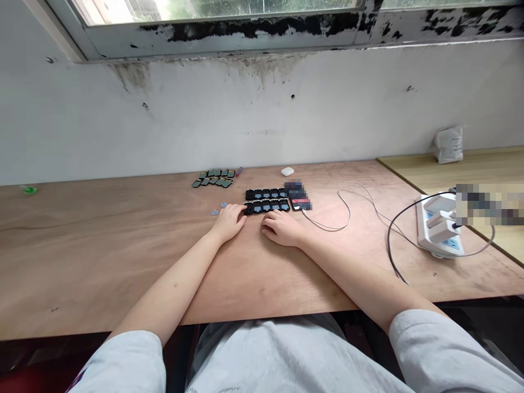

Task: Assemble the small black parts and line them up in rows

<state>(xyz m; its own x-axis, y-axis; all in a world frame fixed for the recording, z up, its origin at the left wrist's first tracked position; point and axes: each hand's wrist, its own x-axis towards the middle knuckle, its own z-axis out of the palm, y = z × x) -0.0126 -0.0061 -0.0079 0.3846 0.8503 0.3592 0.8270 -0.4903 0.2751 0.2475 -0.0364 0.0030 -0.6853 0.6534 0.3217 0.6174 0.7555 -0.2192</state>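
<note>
Two black plastic strips lie one behind the other on the table, each with a row of light-blue pads in square recesses. My left hand [231, 222] has its thumb and index finger at the left end of the front strip [268, 206], closed on that end. Just in front of the same strip, my right hand [282, 228] rests on the tabletop with its fingers curled in; whatever they may hold is hidden. The rear strip [267, 194] lies untouched. Beside my left fingers are small loose light-blue pads [215, 212].
Several green-grey square pieces [215, 177] lie near the wall, beside a small screwdriver-like tool [239, 171]. A white case [287, 171] sits at the back. A partly blurred phone [301, 203] trails a white cable. At right stands a power strip [440, 229] with chargers.
</note>
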